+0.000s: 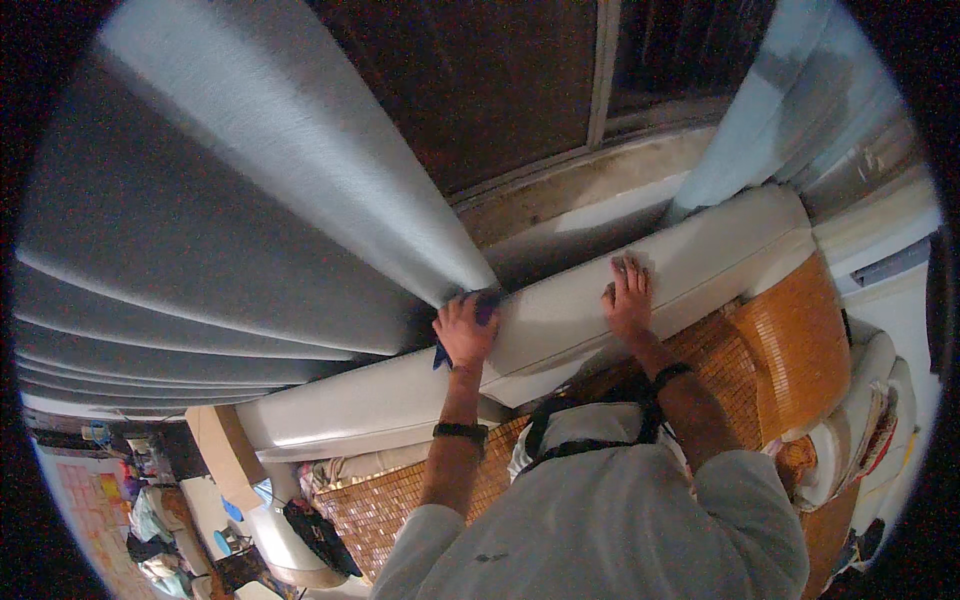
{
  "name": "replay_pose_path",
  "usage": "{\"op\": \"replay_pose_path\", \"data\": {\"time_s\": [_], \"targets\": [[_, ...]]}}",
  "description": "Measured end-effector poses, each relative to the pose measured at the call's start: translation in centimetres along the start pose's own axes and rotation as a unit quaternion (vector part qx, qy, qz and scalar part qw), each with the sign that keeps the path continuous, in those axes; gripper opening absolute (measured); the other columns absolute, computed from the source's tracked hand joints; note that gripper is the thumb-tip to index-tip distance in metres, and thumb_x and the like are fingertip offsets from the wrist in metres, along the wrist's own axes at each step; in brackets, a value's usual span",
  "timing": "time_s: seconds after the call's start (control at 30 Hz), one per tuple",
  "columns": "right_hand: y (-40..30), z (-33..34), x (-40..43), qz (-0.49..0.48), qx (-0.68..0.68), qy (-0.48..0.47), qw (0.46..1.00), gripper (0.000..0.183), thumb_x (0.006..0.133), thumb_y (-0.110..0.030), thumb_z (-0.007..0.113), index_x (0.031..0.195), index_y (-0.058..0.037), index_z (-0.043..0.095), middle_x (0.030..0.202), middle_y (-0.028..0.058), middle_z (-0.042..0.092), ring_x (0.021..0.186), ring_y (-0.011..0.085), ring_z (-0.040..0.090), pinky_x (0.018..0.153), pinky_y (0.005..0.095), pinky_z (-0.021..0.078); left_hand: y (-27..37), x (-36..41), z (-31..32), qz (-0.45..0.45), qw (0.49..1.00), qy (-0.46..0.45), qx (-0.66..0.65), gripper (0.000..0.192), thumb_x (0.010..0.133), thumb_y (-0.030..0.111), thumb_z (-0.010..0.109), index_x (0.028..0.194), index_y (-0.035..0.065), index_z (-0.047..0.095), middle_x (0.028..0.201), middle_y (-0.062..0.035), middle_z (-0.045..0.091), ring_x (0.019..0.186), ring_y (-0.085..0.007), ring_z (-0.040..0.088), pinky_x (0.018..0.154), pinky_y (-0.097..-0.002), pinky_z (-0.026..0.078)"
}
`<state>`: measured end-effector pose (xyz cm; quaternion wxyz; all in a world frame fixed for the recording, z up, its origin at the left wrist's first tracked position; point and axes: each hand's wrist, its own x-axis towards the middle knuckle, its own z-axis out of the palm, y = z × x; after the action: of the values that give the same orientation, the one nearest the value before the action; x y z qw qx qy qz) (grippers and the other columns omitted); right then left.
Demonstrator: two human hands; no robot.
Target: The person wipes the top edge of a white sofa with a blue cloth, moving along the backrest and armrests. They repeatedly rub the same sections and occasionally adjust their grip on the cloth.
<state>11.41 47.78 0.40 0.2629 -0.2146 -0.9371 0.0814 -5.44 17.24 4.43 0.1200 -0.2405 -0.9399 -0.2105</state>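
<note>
My left hand [466, 330] presses a dark blue cloth [486, 306] onto the top of a white leather-look sofa backrest [555, 315], beside the lower edge of a grey-blue curtain [390, 195]. Part of the cloth hangs out under the palm. Farther right, my right hand [630, 296] rests on the same backrest with its fingers bent and somewhat apart, and no object shows in it. Both wrists wear dark bands.
Behind the backrest are a window frame [598, 82] and its ledge [585, 184], with another curtain [750, 127] at right. Woven tile mats [390, 510] cover the seat. A cardboard box [225, 454] stands at the sofa's left end, and a black cloth [322, 536] lies on the armrest.
</note>
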Motion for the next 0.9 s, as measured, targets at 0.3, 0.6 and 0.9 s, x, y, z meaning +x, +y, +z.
{"op": "replay_pose_path", "data": {"time_s": [0.3, 0.6, 0.9], "targets": [[-0.4, 0.0, 0.1, 0.005, 0.002, 0.014, 1.0, 0.061, 0.09, -0.017, 0.063, 0.148, -0.0081, 0.05, 0.158, 0.0183, 0.042, 0.144, 0.0425, 0.039, 0.121, 0.0602, 0.0258, -0.5, -5.9, -0.7, -0.052, 0.998, 0.027, 0.019, 0.057, 0.073, 0.038, 0.082, 0.126, 0.0231, 0.069, 0.128, -0.0091, 0.061, 0.117, -0.0364, 0.055, 0.102, -0.0523, 0.042], [-0.9, -1.2, 0.6, 0.035, -0.013, -0.054, 0.998, 0.064, 0.088, -0.018, 0.065, 0.149, -0.0072, 0.048, 0.158, 0.02, 0.04, 0.143, 0.0451, 0.038, 0.121, 0.0606, 0.0247, 5.5, -11.9, -1.2, -0.031, 1.0, 0.004, 0.0, 0.055, 0.068, 0.042, 0.087, 0.118, 0.0258, 0.071, 0.124, -0.0042, 0.061, 0.116, -0.0326, 0.054, 0.102, -0.0556, 0.037], [0.0, 0.2, -0.1, 0.026, 0.016, -0.069, 0.997, 0.073, 0.086, -0.022, 0.07, 0.151, -0.0038, 0.043, 0.161, 0.0249, 0.034, 0.15, 0.0455, 0.03, 0.123, 0.062, 0.0205, 7.5, -4.3, 2.4, -0.085, 0.993, 0.05, 0.06, 0.05, 0.071, 0.039, 0.085, 0.116, 0.0249, 0.07, 0.116, -0.0055, 0.06, 0.111, -0.0338, 0.053, 0.091, -0.0537, 0.039]]}}
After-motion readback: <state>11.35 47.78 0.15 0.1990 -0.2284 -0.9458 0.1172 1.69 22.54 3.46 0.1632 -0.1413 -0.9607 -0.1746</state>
